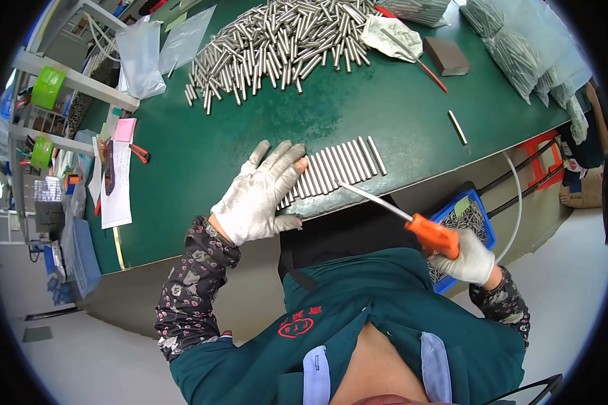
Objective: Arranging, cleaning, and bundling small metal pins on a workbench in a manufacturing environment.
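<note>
A row of slim metal pins (348,162) lies side by side near the front edge of the green table. My left hand (253,196), in a white glove with stained fingertips, rests with fingers apart over the row's left end and hides some pins. My right hand (471,262), gloved too, is wrapped round the orange handle of an air blow gun (434,236). Its long metal nozzle slants up and left, and the tip is at the lower part of the row. A white hose (518,209) curves down toward my right hand.
A big heap of metal pins (277,47) covers the far table. A single pin (457,127) lies to the right. At the far right are a brown block (447,56), a white cloth (390,39) and bagged pins (513,50). A blue bin (489,233) of pins stands below the edge.
</note>
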Tool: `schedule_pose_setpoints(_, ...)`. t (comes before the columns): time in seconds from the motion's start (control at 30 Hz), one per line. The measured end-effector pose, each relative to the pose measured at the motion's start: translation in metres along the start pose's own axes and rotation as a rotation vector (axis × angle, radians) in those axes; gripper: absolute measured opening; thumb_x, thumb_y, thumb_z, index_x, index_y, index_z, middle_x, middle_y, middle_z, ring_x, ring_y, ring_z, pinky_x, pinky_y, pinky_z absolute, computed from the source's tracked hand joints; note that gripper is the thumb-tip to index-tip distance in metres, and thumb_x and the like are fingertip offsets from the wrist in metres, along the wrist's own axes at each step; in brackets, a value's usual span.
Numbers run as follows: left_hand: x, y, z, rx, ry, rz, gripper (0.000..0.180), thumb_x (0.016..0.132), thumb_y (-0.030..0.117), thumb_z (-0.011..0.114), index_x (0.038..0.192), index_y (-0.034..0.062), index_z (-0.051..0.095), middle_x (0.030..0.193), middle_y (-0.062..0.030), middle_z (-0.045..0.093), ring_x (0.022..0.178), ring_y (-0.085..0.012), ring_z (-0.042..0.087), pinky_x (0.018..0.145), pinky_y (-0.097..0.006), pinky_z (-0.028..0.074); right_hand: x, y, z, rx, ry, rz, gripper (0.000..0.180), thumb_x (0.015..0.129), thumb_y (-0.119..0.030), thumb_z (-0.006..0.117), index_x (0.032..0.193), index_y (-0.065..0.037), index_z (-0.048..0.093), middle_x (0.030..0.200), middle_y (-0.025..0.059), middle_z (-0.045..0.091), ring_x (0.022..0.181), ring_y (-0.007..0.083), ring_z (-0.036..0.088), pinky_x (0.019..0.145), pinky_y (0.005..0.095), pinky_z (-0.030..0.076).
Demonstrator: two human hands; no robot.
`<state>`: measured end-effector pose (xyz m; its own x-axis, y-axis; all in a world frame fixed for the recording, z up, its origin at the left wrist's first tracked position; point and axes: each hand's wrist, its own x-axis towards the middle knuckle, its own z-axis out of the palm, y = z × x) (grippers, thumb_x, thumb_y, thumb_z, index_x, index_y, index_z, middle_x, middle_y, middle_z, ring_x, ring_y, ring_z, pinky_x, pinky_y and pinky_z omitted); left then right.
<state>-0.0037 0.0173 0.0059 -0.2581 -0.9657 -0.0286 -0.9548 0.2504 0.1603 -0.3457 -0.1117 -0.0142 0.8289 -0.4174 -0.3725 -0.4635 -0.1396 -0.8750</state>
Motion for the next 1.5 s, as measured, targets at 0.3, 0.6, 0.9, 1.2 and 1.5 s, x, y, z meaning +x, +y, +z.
schedule_pose_setpoints(0.3,0.037,0.032,-0.024,-0.091,0.143,-0.036,0.073,0.061,0.029,0.073,0.122,0.0030,0.043,0.128,-0.0142,0.041,0.124,-0.0311,0.034,0.104,-0.049,0.021,-0.010,-0.049,-0.062,0.455,0.292,0.035,0.039,0.066,-0.019,0.064,0.097,0.005,0.056,0.082,0.0126,0.062,0.064,0.0140,0.059,0.043,0.0199,0.042)
schedule_pose_setpoints(0.6,0.089,0.051,-0.017,0.086,0.154,-0.300,0.071,0.050,0.038,0.079,0.103,-0.0026,0.053,0.123,-0.0194,0.045,0.124,-0.0346,0.033,0.104,-0.049,0.021,-0.018,-0.016,-0.056,0.527,0.415,0.036,0.051,0.061,-0.032,0.072,0.092,0.004,0.055,0.076,0.0147,0.062,0.036,0.0118,0.047,0.034,0.0197,0.037)
schedule_pose_setpoints(0.9,0.089,0.050,-0.013,0.044,0.190,-0.236,0.045,0.059,0.026,0.072,0.091,-0.0004,0.056,0.116,-0.0166,0.051,0.120,-0.0331,0.038,0.102,-0.053,0.022,-0.012,-0.017,-0.063,0.556,0.311,0.090,0.036,0.065,-0.014,0.059,0.095,0.006,0.058,0.079,0.0111,0.062,0.041,0.0107,0.048,0.035,0.0203,0.039)
schedule_pose_setpoints(1.2,0.095,0.004,0.007,-0.607,0.627,-0.444,0.010,0.075,0.006,0.059,0.081,-0.0005,0.064,0.098,-0.0109,0.063,0.102,-0.0256,0.055,0.092,-0.035,0.040,-0.011,-0.004,-0.060,0.555,0.319,0.058,0.047,0.063,-0.026,0.069,0.094,0.006,0.053,0.078,0.0181,0.061,0.037,0.0141,0.048,0.034,0.0202,0.039)
schedule_pose_setpoints(1.5,0.097,0.024,0.009,-0.171,0.449,-0.265,0.012,0.067,0.012,0.064,0.075,0.0036,0.062,0.103,-0.0111,0.059,0.108,-0.0314,0.049,0.096,-0.042,0.035,-0.015,0.007,-0.067,0.536,0.327,0.098,0.046,0.064,-0.026,0.068,0.095,0.005,0.054,0.078,0.0160,0.061,0.037,0.0136,0.048,0.036,0.0214,0.039)
